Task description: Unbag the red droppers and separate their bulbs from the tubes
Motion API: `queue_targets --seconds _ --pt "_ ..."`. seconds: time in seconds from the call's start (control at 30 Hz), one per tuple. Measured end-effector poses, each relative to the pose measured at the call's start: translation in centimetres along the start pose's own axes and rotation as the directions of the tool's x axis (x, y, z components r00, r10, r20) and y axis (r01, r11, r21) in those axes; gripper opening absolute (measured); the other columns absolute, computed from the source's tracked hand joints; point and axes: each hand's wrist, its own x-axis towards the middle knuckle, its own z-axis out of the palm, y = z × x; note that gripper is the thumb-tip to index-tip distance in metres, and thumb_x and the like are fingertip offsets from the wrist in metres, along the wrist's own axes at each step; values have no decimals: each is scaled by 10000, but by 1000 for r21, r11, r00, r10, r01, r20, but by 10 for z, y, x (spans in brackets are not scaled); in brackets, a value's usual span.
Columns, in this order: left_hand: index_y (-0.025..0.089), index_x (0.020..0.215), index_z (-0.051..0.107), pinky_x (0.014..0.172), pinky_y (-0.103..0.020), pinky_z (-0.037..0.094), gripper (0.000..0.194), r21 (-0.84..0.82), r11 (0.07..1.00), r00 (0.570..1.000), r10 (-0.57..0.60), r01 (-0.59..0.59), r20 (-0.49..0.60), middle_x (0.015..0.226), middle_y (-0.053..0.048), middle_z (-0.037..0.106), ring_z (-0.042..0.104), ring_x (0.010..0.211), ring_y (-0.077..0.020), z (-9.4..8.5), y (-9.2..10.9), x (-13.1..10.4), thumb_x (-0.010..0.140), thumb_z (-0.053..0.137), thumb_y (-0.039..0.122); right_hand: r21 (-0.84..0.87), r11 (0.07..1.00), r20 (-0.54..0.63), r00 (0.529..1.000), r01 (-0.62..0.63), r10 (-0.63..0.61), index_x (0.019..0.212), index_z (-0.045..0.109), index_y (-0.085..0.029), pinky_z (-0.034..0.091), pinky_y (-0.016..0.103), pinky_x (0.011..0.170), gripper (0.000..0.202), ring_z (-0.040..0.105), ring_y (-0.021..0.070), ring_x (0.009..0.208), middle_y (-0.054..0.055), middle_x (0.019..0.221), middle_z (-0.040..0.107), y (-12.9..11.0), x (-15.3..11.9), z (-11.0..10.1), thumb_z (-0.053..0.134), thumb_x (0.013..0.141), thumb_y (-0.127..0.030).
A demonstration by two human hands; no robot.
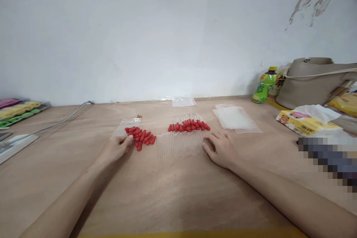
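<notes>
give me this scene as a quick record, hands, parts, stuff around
left hand: at the loose red rubber bulbs; grip unclear
right hand: fingers by the right end of the bare clear tubes; grip unclear
bare tubes: side by side in a row
capped tubes: behind the bare ones, red bulbs toward the person
flat clear bags: stacked, behind the right hand
right side: green-labelled bottle, taupe handbag, yellow tissue pack

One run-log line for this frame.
left hand: at red dropper bulbs | right hand: beside clear tubes | red-bulbed droppers: beyond tubes
</notes>
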Motion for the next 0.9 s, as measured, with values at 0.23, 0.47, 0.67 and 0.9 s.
queue_targets --seconds 0.23,0.47,0.67,0.9 --pt "183 760 634 495 -241 346 351 351 921 953 244 -169 -180 610 -6 594 512 553 -158 -4 25 -13 747 452 483 26 999 -20 999 27 -27 863 568 -197 291 342 814 134 548 190 863 31 872 633 2 1 2 480 811 -283" --pt "185 782 584 717 -298 401 233 390 668 747 659 -634 87 825 -47 601 537 803 -193 55 86 -18 798 460 382 75 996 -69 997 47 -42 804 576 -197 303 327 789 119 557 177 827 29 815 642 4 1 -1 474 809 -257" --pt "177 766 577 767 -331 391 262 418 701 803 581 -578 136 799 -66 565 516 857 -224 104 108 9 794 471 415 108 994 -49 999 14 -9 793 587 -197 300 335 804 126 555 175 821 28 808 639 4 2 -3 479 810 -261" --pt "170 657 564 759 -329 379 229 388 752 838 532 -533 120 753 -68 559 517 826 -219 120 106 25 777 493 352 120 993 -32 999 17 -13 782 580 -195 293 330 798 120 541 177 832 22 804 640 0 3 -4 479 815 -251"
